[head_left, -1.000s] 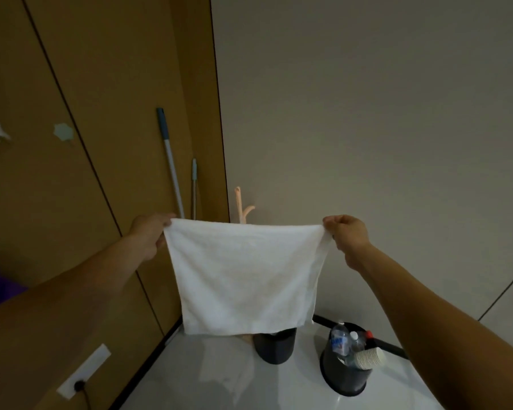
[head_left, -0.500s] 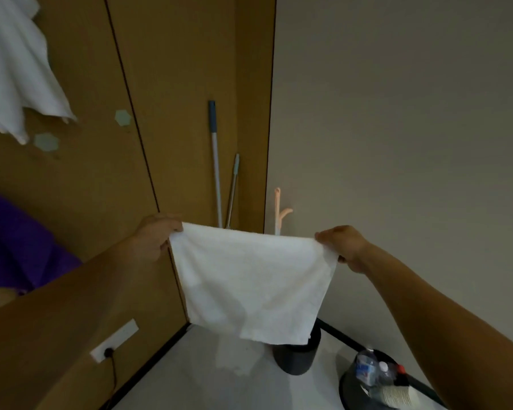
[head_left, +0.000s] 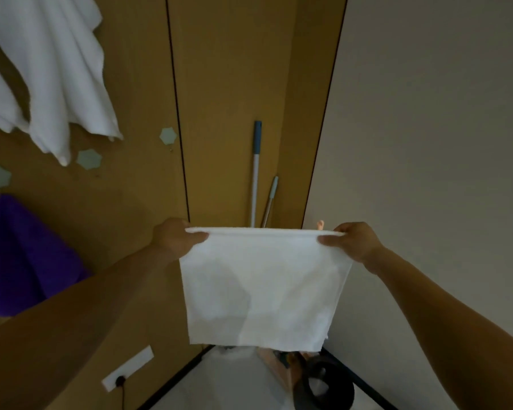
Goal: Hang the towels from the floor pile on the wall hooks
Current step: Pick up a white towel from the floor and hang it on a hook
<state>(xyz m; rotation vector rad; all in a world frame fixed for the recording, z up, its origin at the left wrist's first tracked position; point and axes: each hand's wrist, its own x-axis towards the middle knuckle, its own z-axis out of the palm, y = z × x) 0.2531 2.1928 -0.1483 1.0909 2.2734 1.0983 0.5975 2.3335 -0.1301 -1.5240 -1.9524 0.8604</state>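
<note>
Towel (head_left: 264,285) now levelled; long edge horizontal from left hand (head_left: 175,239) to right hand (head_left: 354,242).

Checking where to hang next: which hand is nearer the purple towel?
Left. The left hand pinches a top corner of the white towel just right of the purple towel; the right hand holds the opposite corner, farther right, by the pale wall.

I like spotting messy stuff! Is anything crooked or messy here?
Nothing looks spilled or torn. The white towel between the left hand and right hand hangs level. Only the hung towels, upper left, droop bunched, corners uneven.
</note>
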